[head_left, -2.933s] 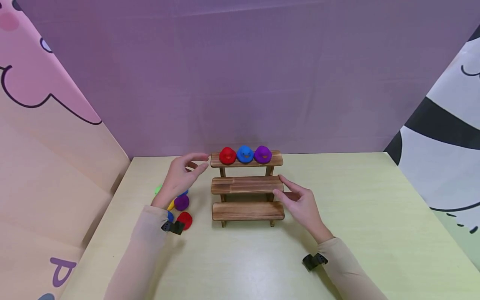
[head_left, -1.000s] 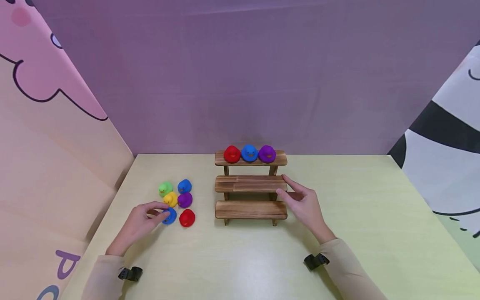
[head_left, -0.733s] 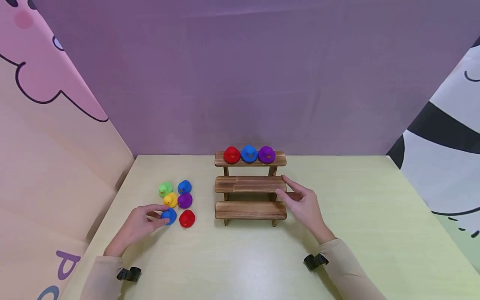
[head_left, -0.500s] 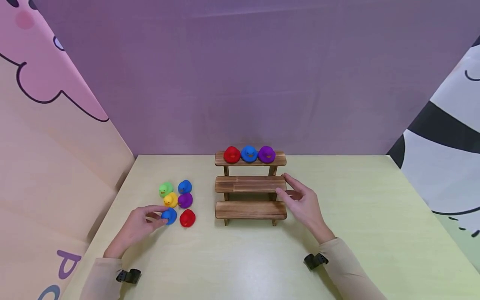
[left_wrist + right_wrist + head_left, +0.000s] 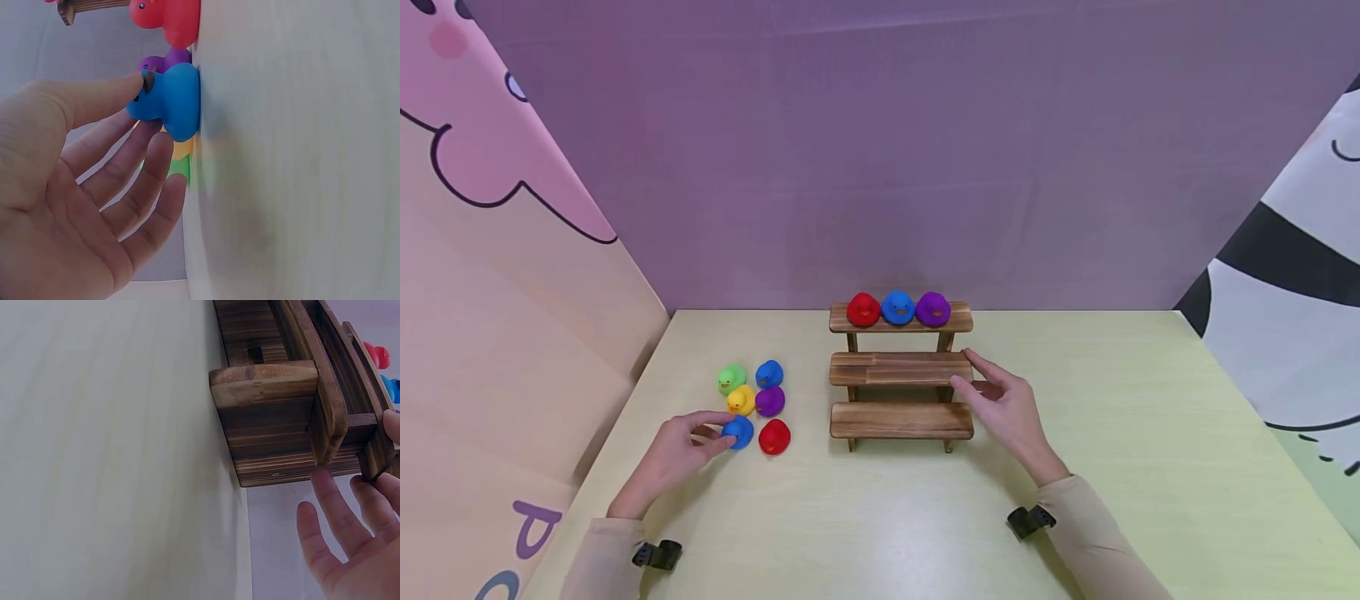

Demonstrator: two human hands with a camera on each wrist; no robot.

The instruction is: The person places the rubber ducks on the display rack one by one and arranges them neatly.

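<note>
My left hand (image 5: 673, 454) pinches a blue rubber duck (image 5: 741, 432) by its head at the front of a small group on the table. The left wrist view has the thumb at the beak of this duck (image 5: 180, 103), whose base is against the tabletop; the other fingers curve around the far side. My right hand (image 5: 1007, 421) grips the right end of the middle tier of a three-tier wooden display stand (image 5: 898, 369), thumb in front, index finger behind. On its top tier sit a red duck (image 5: 863, 310), a blue duck (image 5: 898, 307) and a purple duck (image 5: 933, 309).
Around the pinched duck are a red duck (image 5: 774, 437), a yellow duck (image 5: 742, 400), a green duck (image 5: 732, 379), a purple duck (image 5: 770, 402) and another blue duck (image 5: 769, 374). A purple backdrop (image 5: 880, 167) rises behind the table (image 5: 880, 517), with printed panels at both sides.
My left hand has come down from beside the stand's top tier to the duck group and taken hold of the blue duck. The right hand has kept its grip on the middle tier.
</note>
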